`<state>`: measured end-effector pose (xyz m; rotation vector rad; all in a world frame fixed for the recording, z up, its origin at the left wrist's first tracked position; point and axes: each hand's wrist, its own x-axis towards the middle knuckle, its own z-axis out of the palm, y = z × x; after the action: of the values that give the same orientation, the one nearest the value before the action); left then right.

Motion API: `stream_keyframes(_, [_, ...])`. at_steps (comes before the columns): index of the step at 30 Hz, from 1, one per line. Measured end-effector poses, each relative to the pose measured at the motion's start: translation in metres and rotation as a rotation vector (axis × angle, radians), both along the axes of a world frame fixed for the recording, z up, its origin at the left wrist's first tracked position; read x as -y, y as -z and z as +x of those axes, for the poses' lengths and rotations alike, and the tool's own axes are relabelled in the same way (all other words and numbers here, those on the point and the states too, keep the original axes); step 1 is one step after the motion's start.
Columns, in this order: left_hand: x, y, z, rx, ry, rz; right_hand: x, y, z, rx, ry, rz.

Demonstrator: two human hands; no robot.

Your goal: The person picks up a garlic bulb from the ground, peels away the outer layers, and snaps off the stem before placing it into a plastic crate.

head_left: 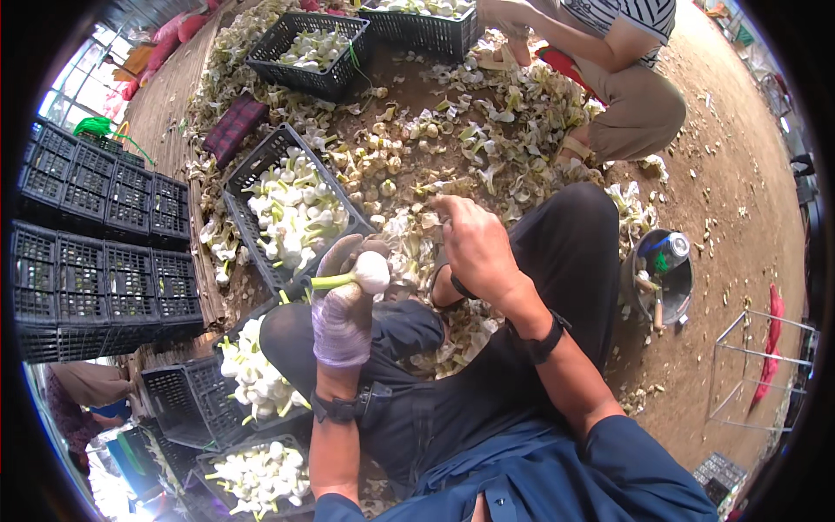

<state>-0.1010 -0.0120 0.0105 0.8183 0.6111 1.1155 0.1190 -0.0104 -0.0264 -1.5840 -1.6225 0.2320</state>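
My left hand (341, 324), in a pale, dirt-stained glove, is closed on a garlic bulb (372, 273). The bulb is white and peeled, with a short green stem pointing left. Bare and to the right of it, my right hand (480, 249) is held over the husk-covered ground with its fingers curled. Whatever those fingers may hold is hidden. Just beyond the gloved hand stands a black crate (331, 179) full of white garlic bulbs (296, 209). Loose garlic skins (500, 139) and unpeeled bulbs (387, 157) lie on the ground ahead.
Stacked black crates (113, 196) rise at the left. More garlic-filled crates stand at the far side and beside my left knee. Near my right knee sits a round bucket (642, 300) holding a wooden-handled tool. Another person (639, 104) squats at the far right; a metal frame (731, 383) stands at right.
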Motion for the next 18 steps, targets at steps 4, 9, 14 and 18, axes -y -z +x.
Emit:
stream_keyframes(4, [0.001,0.002,-0.005,-0.012,-0.033,0.080,0.013,-0.050,-0.012,-0.687,-0.468,-0.281])
stream_keyframes(9, [0.007,-0.011,-0.007,0.030,-0.075,0.193,0.014,-0.072,-0.041,-0.484,-0.530,-0.305])
stream_keyframes(14, [0.014,-0.031,-0.002,-0.170,-0.076,0.162,-0.001,-0.100,-0.022,-0.805,-0.695,-0.676])
stream_keyframes(18, [0.004,-0.027,-0.009,-0.231,-0.317,0.142,-0.041,-0.132,-0.013,-0.780,-0.768,-0.948])
